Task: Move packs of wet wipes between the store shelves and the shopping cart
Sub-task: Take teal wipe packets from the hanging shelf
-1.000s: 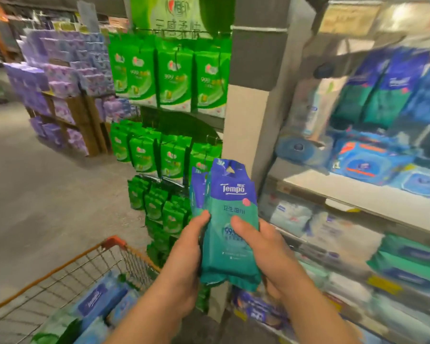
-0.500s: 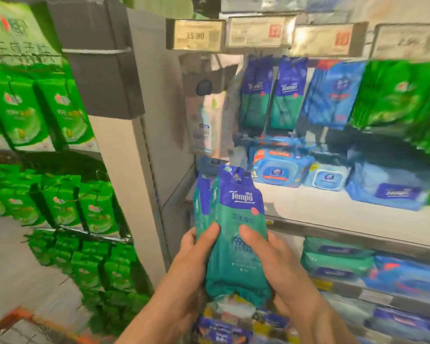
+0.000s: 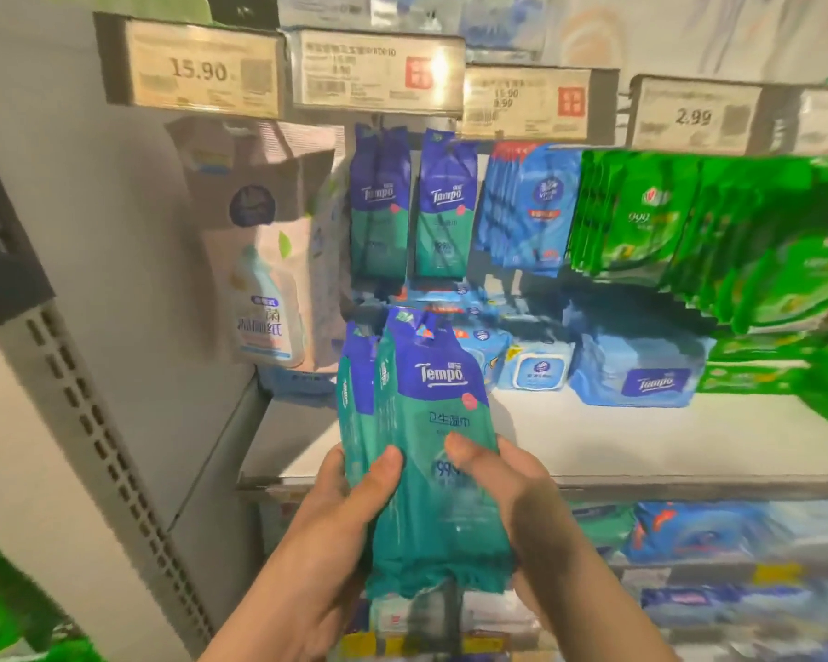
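Both hands up in front of the shelving, clasping a small bundle of Tempo wet-wipe packs (image 3: pixel 426 451) upright, purple tops up, teal bodies down; at least two packs side by side, exact count hard to tell. Left hand (image 3: pixel 340 513) wrapped round the bundle's left edge, thumb pressed flat across the front; right hand (image 3: pixel 512 499) curled round the right edge, thumb likewise on the front; each grip closed on the packs. Bundle held out before the white shelf (image 3: pixel 593 437), not resting on it, just below two rows of matching hanging Tempo packs (image 3: pixel 445 203). Beside those, hanging blue packs (image 3: pixel 531 203), then bright green packs (image 3: pixel 651 212) further right, blurred. On the shelf behind, flat blue wipe packs (image 3: pixel 641 375). Overhead, price tags (image 3: pixel 202 69), one reading 15.90, another 2.99. At left, a pale refill pouch (image 3: pixel 264 260) against the grey upright (image 3: pixel 92 422).
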Available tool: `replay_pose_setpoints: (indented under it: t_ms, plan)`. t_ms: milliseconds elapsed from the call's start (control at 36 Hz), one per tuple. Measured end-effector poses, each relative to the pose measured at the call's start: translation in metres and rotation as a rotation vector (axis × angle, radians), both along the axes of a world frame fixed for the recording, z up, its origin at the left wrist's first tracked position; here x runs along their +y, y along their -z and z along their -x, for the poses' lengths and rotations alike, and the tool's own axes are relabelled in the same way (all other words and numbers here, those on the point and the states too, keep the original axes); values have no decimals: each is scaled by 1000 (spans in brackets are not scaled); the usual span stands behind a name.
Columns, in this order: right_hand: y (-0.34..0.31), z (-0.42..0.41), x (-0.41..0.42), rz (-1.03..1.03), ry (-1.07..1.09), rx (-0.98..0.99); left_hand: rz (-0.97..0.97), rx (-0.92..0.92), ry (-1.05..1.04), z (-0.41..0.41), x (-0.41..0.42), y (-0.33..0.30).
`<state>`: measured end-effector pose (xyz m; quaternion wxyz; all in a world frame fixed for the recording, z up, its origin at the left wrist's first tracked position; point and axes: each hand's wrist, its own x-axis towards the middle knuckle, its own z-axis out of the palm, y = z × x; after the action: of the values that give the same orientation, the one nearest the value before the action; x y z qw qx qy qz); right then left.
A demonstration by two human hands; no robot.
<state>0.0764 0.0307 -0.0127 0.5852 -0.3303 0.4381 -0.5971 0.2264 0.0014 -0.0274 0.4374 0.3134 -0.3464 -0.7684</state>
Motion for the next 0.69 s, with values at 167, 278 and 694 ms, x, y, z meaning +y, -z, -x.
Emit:
replay_pose_setpoints:
  t_ms: [167,278,694]
  plan:
    - [-2,28,-13,9,37,27,42,20,22,16,-20,-2]
    - [-13,52,-21,68,87,90,78,-45,-67,24,-30,-8]
    - [-57,91,-41,548,121,389,136,-87,-135,51,-31,-19]
